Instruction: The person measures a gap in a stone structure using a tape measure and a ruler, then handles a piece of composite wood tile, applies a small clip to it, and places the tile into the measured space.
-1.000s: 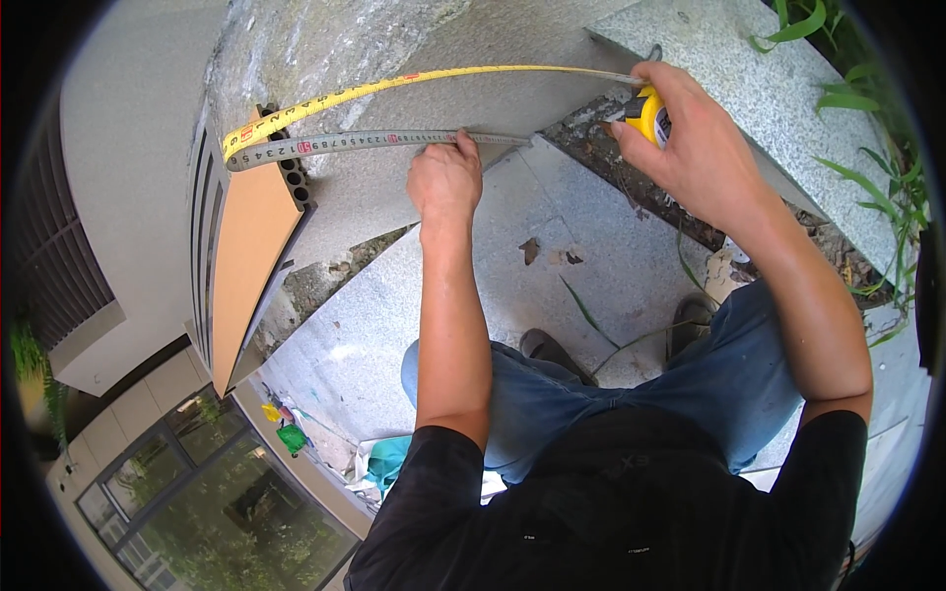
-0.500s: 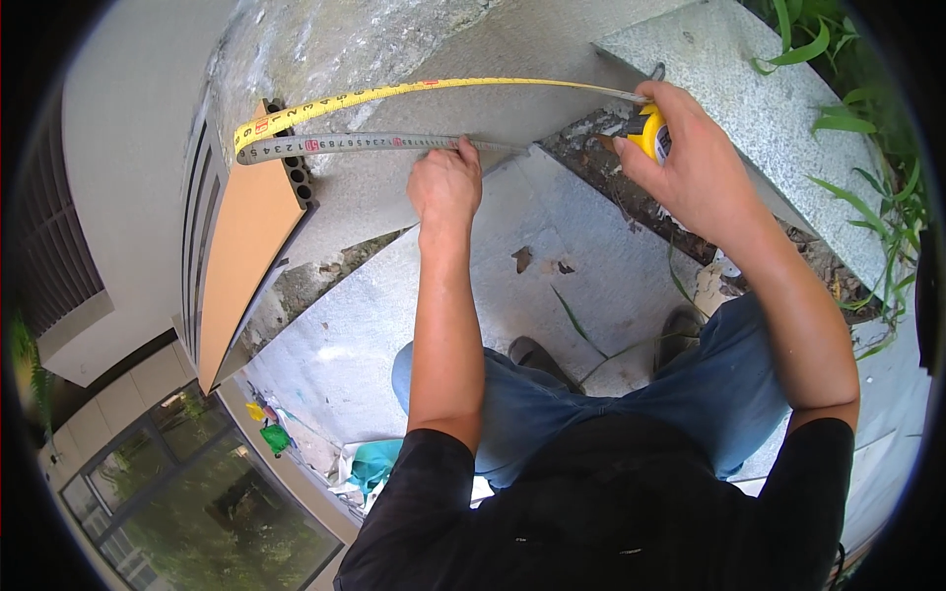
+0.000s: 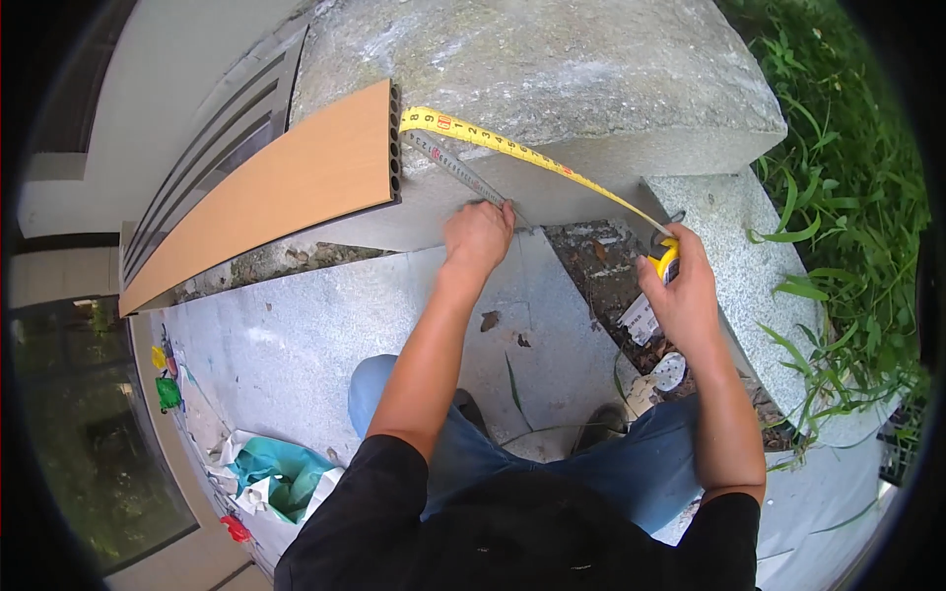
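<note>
We are measuring along the grey stone slab (image 3: 552, 187): our right hand (image 3: 685, 295) grips the yellow tape measure case (image 3: 666, 260), fingers wrapped around it, while the yellow tape blade (image 3: 512, 150) runs up and left to the hollow end of the tan composite board (image 3: 286, 192) lying on the ledge. Our left hand (image 3: 480, 236) presses a narrow grey metal ruler (image 3: 455, 167) down against the slab, fingers curled on its near end. To do this well, we judge the blade should be pulled taut and flat, since it bows above the stone, with its hook seated squarely at the board's end and the ruler kept from sliding. We cannot see the hook itself, nor read whether the left hand also holds a marker; the right thumb on the case lock is hidden too.
</note>
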Demonstrator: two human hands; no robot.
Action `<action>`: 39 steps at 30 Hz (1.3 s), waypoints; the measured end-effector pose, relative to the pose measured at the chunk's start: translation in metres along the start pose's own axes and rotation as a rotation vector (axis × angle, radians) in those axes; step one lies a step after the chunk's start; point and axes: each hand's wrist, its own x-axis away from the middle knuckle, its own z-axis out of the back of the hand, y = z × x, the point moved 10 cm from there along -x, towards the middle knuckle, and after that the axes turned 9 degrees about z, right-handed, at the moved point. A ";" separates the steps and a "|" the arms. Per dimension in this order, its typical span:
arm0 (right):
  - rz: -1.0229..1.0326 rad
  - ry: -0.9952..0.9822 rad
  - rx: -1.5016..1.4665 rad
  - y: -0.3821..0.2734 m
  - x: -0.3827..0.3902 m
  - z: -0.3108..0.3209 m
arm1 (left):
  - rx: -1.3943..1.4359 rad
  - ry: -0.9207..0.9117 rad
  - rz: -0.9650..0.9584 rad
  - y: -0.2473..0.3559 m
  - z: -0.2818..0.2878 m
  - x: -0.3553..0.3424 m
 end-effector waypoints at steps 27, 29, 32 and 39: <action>0.782 0.083 0.157 -0.150 -0.189 0.025 | 0.268 0.615 -0.091 -0.166 0.294 0.386; 0.737 0.146 0.219 -0.120 -0.222 0.020 | 0.317 0.605 -0.099 -0.172 0.279 0.401; 0.602 0.234 0.367 -0.086 -0.252 0.013 | 0.356 0.529 -0.116 -0.174 0.240 0.407; 0.563 0.201 0.473 -0.095 -0.245 0.008 | 0.442 0.107 -0.066 -0.192 0.163 0.440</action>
